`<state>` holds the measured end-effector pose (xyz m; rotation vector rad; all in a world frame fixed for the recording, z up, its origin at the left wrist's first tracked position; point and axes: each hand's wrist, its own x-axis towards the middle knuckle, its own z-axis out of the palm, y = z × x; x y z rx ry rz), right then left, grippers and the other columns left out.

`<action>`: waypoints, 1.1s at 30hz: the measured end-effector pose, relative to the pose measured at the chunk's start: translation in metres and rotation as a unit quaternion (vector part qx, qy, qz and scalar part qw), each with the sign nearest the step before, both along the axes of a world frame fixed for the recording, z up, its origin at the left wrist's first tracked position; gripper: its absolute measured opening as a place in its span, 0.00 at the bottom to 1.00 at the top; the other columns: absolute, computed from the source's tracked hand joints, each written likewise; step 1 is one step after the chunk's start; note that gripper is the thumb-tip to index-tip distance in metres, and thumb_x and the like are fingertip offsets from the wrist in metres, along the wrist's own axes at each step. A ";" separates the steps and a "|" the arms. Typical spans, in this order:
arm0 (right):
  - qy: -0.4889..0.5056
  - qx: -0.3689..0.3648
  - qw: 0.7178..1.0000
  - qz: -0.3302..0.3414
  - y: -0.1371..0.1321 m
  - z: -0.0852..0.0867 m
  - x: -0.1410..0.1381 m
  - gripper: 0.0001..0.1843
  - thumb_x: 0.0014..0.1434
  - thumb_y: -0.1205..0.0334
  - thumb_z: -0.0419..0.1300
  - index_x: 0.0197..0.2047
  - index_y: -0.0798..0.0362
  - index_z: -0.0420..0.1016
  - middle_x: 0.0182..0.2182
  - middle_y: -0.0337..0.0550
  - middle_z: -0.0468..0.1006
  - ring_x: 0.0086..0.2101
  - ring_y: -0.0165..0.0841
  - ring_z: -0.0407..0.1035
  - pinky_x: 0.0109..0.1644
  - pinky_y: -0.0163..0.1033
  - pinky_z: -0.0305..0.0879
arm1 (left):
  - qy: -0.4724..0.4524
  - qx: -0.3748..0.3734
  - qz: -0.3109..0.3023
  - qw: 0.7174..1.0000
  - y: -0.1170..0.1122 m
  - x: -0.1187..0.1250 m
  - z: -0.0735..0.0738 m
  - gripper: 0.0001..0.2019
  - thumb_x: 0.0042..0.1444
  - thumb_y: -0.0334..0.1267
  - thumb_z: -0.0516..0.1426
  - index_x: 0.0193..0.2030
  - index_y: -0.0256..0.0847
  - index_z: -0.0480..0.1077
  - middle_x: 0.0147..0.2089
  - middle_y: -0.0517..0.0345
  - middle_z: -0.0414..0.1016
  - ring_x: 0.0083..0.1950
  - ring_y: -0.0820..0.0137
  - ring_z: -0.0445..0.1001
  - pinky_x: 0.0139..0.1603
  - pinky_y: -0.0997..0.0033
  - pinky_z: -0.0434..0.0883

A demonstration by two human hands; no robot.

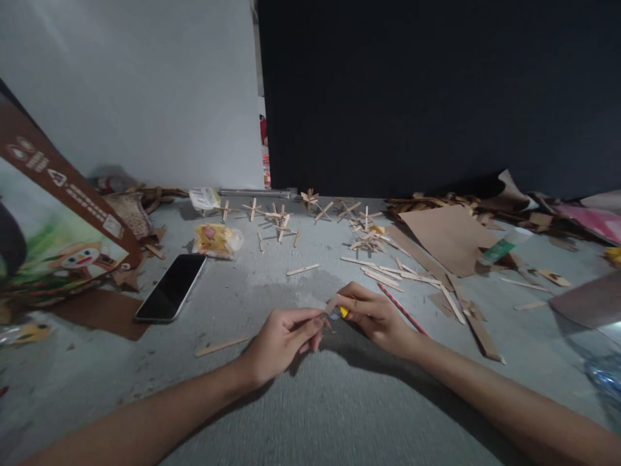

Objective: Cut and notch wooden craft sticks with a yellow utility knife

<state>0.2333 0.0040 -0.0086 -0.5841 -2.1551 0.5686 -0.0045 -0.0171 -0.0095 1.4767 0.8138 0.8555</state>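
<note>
Close together, the left hand (284, 340) and right hand (376, 318) work above the grey surface (320, 414), each grip pinching: the left on a small tan strip (330, 304), the right on a yellow object (344, 312), partly hidden. The strip sits between both hands' fingertips. Beyond the right wrist lies a red pencil (398, 306); over left, a phone (172, 288).
</note>
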 end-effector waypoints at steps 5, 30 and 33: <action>0.010 -0.001 1.000 -0.002 0.001 -0.003 0.001 0.18 0.77 0.63 0.52 0.62 0.46 0.78 0.43 0.48 0.77 0.42 0.35 0.75 0.47 0.40 0.75 | -0.006 -0.002 0.009 1.000 -0.001 -0.002 -0.001 0.25 0.67 0.58 0.59 0.31 0.37 0.78 0.26 0.56 0.73 0.25 0.75 0.64 0.27 0.72 0.61; 0.009 -0.013 1.000 -0.026 0.003 -0.005 0.002 0.18 0.77 0.57 0.52 0.61 0.48 0.80 0.44 0.51 0.78 0.42 0.38 0.76 0.46 0.43 0.76 | -0.075 -0.053 0.020 0.996 -0.003 0.007 0.005 0.24 0.62 0.62 0.63 0.40 0.39 0.72 0.30 0.56 0.78 0.26 0.72 0.73 0.30 0.70 0.70; 0.001 -0.019 0.999 -0.027 0.002 -0.004 0.002 0.18 0.77 0.59 0.53 0.60 0.48 0.80 0.44 0.51 0.79 0.42 0.38 0.76 0.47 0.42 0.76 | -0.067 -0.056 0.014 0.996 -0.004 0.006 0.006 0.24 0.62 0.62 0.62 0.40 0.39 0.71 0.30 0.56 0.78 0.26 0.72 0.72 0.30 0.70 0.70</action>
